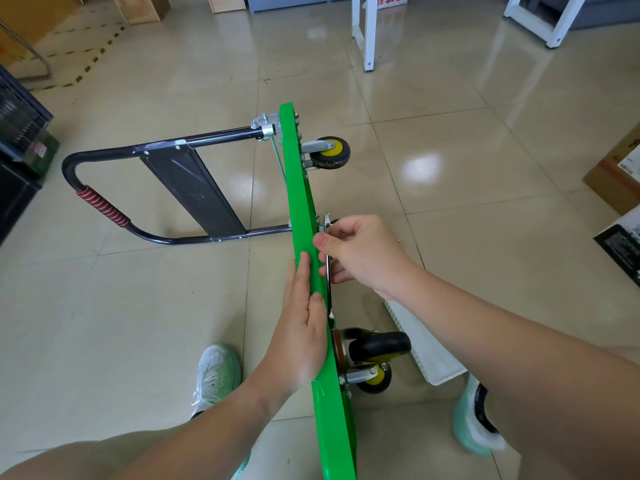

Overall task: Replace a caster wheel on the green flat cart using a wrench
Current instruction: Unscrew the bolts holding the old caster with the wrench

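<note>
The green flat cart (300, 188) stands on its long edge on the tiled floor, its black folding handle (104, 206) lying out to the left. My left hand (304, 320) lies flat against the deck's upper edge, fingers apart. On the underside, my right hand (356, 251) is closed around a slim metal wrench (328, 289) held along the deck, its head by a caster plate (326, 223). A black-and-yellow caster (329, 152) sits at the far end. Two casters (377, 351) sit near me. The wheel under my right hand is hidden.
A white flat panel (426, 344) lies on the floor right of the cart. My two shoes (216, 372) flank the cart. Cardboard boxes (620, 168) stand at the right, a black crate (20, 126) at the left, white table legs (369, 29) beyond.
</note>
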The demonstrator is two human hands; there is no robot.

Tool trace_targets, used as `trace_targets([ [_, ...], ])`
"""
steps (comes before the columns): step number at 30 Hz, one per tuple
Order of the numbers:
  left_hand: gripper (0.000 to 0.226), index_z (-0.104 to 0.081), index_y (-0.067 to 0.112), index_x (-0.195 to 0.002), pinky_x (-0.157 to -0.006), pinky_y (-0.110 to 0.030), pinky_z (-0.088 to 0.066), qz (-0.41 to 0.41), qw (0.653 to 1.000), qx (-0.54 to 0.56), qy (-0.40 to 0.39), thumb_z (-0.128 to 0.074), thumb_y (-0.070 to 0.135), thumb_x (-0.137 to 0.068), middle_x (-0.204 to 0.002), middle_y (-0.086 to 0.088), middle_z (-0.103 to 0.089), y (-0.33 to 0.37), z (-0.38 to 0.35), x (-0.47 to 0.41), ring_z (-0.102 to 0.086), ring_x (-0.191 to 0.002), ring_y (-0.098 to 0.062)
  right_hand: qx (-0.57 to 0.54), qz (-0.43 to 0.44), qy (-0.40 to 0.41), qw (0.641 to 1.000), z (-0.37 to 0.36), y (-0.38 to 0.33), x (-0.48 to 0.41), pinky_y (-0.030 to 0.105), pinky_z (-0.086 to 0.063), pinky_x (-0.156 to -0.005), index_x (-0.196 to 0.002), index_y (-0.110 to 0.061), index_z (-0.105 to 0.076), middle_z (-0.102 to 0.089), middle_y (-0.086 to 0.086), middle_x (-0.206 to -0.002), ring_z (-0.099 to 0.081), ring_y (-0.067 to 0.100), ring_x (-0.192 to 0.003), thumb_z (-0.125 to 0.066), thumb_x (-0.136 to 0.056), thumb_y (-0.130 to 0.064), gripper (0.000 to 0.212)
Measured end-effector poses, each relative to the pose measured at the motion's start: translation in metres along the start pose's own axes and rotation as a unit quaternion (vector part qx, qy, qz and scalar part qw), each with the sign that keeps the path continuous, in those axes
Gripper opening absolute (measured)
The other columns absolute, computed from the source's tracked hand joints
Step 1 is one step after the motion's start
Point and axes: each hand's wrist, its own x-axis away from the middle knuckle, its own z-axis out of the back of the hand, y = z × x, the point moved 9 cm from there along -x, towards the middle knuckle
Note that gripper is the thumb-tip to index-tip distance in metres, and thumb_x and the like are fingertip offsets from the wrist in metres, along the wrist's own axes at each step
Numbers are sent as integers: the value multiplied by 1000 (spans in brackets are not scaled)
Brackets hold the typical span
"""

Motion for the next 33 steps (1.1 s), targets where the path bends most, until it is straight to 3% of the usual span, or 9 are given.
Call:
trace_targets([
  [18,58,-1,28,-165,-111,4,4,5,1000,-23,-8,-26,20,-113,-162,25,3,0,-1,0,3,-153,10,-11,-25,8,1000,0,2,-1,42,-63,-63,-96,-7,-68,-72,11,-80,-73,25,-61,-70,-94,-23,16],
  [23,58,-1,29,-165,-110,5,3,8,1000,-18,-6,-26,21,-113,-165,24,2,1,-1,1,4,-153,10,1,-20,5,1000,0,3,-1,35,-60,-58,-90,-12,-68,-73,10,-81,-73,24,-62,-69,-94,-24,14],
  [33,59,-3,28,-165,-112,3,2,5,1000,7,4,-28,17,-113,-167,22,-1,-2,1,1,1,-155,7,34,-16,-32,999,-5,1,-7,35,-58,-58,-85,-13,-62,-71,10,-79,-72,27,-65,-65,-98,-22,16],
])
